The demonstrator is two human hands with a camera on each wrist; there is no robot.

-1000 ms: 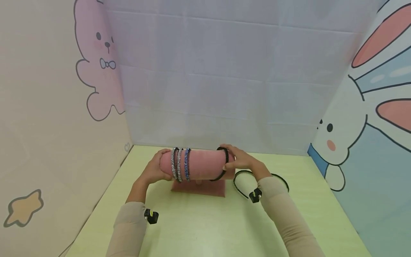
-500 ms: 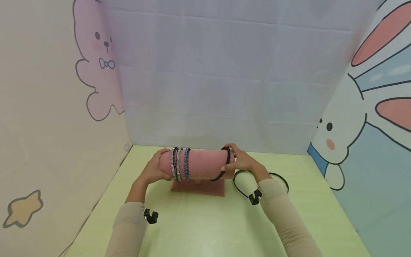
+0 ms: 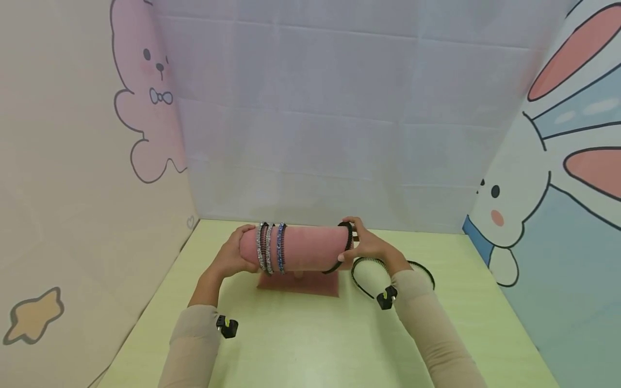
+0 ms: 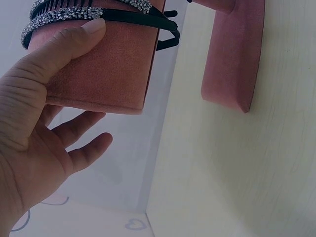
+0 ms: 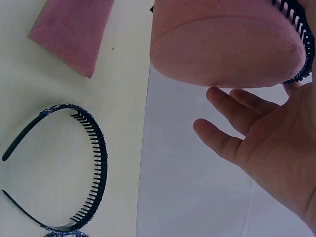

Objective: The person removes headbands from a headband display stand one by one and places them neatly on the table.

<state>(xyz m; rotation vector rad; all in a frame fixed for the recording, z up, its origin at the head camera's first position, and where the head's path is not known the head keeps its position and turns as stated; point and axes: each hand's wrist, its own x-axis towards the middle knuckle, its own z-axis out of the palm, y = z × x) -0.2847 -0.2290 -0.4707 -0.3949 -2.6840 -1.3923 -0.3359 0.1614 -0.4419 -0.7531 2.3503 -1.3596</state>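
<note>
A pink velvet roll point(image 3: 305, 248) lies level on its stand over a flat pink base point(image 3: 298, 284). My left hand point(image 3: 234, 256) holds the roll's left end, thumb laid along the velvet point(image 4: 74, 42), other fingers loose past the end. Three sparkly headbands point(image 3: 269, 248) ring the roll beside that hand. My right hand point(image 3: 368, 245) is at the right end and pinches a black toothed headband point(image 3: 346, 237) that sits around the roll. In the right wrist view the remaining fingers point(image 5: 232, 118) hang spread behind the roll's end face point(image 5: 227, 49), with the headband's teeth point(image 5: 296, 24) at its edge.
Two more black toothed headbands lie on the pale green table, one point(image 3: 365, 277) just right of the base and one point(image 3: 426, 272) farther right, partly hidden by my right forearm. Cartoon-printed walls close in the table at left, back and right.
My right hand and the black headband have slid a little rightward, closer to the roll's right end. The left hand has stayed put.
</note>
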